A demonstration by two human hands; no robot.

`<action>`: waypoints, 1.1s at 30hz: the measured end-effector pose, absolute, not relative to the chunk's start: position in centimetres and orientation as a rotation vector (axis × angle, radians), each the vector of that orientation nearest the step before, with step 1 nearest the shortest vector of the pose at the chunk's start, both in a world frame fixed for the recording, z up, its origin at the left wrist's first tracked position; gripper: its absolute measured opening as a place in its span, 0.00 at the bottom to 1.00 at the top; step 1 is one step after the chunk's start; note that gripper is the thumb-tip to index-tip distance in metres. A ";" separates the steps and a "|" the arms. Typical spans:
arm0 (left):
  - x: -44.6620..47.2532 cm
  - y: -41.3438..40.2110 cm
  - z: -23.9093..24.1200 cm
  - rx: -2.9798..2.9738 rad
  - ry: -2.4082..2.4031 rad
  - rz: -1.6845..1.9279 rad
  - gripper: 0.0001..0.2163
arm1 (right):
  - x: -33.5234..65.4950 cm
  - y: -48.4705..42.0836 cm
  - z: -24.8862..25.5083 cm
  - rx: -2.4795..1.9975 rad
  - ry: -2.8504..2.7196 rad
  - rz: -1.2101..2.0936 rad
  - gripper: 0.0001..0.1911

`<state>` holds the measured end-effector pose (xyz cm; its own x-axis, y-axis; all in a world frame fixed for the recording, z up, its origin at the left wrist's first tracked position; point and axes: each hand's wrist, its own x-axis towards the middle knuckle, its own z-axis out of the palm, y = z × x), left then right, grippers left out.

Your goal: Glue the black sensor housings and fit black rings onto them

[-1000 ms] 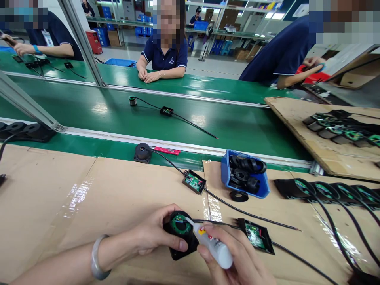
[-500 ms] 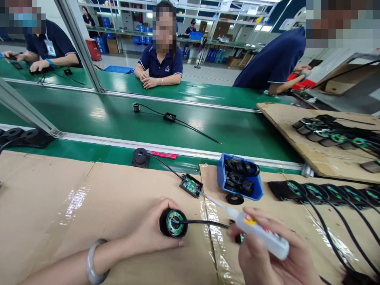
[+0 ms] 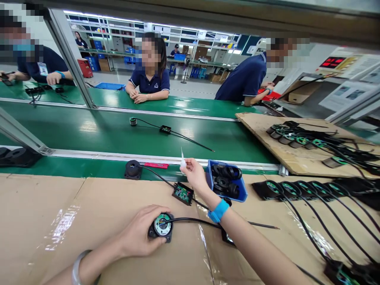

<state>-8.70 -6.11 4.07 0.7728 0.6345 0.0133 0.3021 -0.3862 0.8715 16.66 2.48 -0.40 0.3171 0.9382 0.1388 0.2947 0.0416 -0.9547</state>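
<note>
My left hand (image 3: 145, 229) is closed around a black round housing (image 3: 170, 236) on the cardboard, with a ring-shaped green circuit board (image 3: 162, 228) facing up inside it. A black cable (image 3: 192, 220) runs right from the housing to a small black box (image 3: 227, 239), partly hidden behind my right forearm. My right hand (image 3: 193, 174) grips a white squeeze bottle (image 3: 183, 161) with its thin nozzle upward; the fingers hide most of its body. Just below that hand lies an open black box with a circuit board (image 3: 183, 193), wired to a black flanged housing (image 3: 133, 169).
A blue bin (image 3: 243, 194) of black rings stands right of my right hand. Several cabled housings (image 3: 292, 190) line the right side. Beyond the metal rail (image 3: 97, 153), a green belt (image 3: 74, 134) carries another cabled assembly (image 3: 165, 129). Co-workers sit or lean opposite.
My right hand has moved forward and left with the bottle, its nozzle now pointing up. My left hand still holds the housing, now tipped so its flange shows. The camera view has shifted.
</note>
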 end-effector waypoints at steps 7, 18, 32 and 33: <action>-8.0 -6.4 3.1 1.938 0.860 0.446 0.23 | 16.3 4.6 -2.8 -1.645 -1.272 0.619 0.14; -9.1 -5.8 2.5 1.825 0.743 0.461 0.35 | 22.9 -2.9 5.3 -1.880 -1.617 0.124 0.07; -9.5 -4.7 4.5 1.909 0.845 0.712 0.16 | 26.9 -4.4 3.8 -1.968 -1.731 -0.383 0.11; -9.5 -4.5 4.5 1.915 0.874 0.731 0.15 | 26.9 -4.6 4.0 -1.913 -1.696 -0.423 0.13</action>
<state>-9.51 -4.53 4.53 0.5788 0.8026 0.1439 0.2835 -0.3636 0.8874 26.94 -4.59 4.00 0.1571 0.8098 0.5653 0.9803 -0.0588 -0.1883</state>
